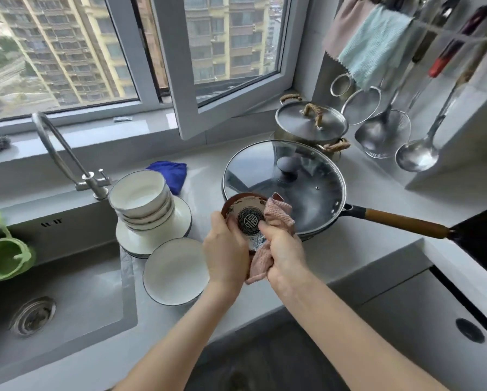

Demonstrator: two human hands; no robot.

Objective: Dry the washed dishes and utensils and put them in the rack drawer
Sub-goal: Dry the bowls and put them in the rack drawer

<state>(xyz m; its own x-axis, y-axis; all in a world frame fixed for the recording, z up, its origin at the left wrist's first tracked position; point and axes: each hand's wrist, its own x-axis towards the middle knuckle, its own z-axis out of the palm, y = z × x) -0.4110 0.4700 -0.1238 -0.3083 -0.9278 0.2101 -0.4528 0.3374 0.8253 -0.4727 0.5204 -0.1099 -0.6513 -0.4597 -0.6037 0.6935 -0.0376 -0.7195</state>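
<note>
My left hand [224,251] grips a small patterned bowl [246,214] with a brown rim and a dark round emblem, held tilted above the counter. My right hand [284,249] holds a pink cloth [279,211] bunched against the bowl's right side, with the thumb on the emblem. To the left stand stacked white bowls [140,197] on white plates [155,235], and a single white plate [176,270] lies nearer the counter edge.
A lidded wok [286,182] with a wooden handle sits right behind the hands. A steel pot [311,124] stands at the back, ladles and strainers [383,131] hang on the right wall. The sink [53,300] and faucet [64,156] are left; a blue cloth [170,172] lies behind the bowls.
</note>
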